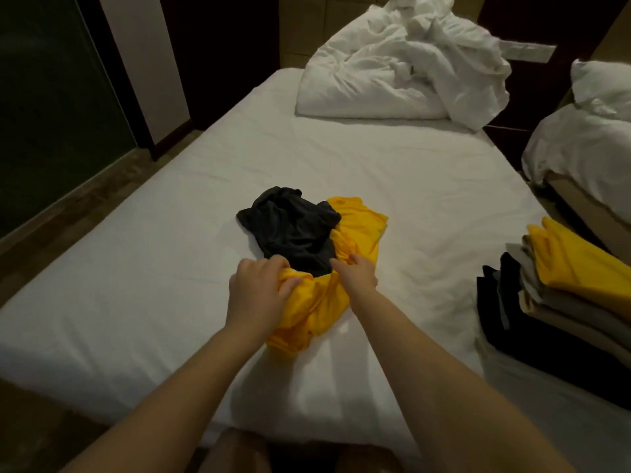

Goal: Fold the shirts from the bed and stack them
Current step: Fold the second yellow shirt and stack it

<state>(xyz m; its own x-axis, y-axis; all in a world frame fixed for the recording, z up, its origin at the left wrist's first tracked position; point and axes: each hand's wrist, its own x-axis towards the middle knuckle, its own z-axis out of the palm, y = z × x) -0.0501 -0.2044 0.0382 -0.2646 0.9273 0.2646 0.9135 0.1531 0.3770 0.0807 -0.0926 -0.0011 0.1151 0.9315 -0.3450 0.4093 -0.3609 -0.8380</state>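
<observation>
Shirt (355,230), yellow, bunched in your left hand (259,291) and right hand (358,273): draw it clear of the black shirt (290,227), then spread flat.

The stack (573,295) runs off the right edge. The dark shirt (290,227) covers part of the yellow shirt (358,223); fingertips vanish into the cloth.
</observation>
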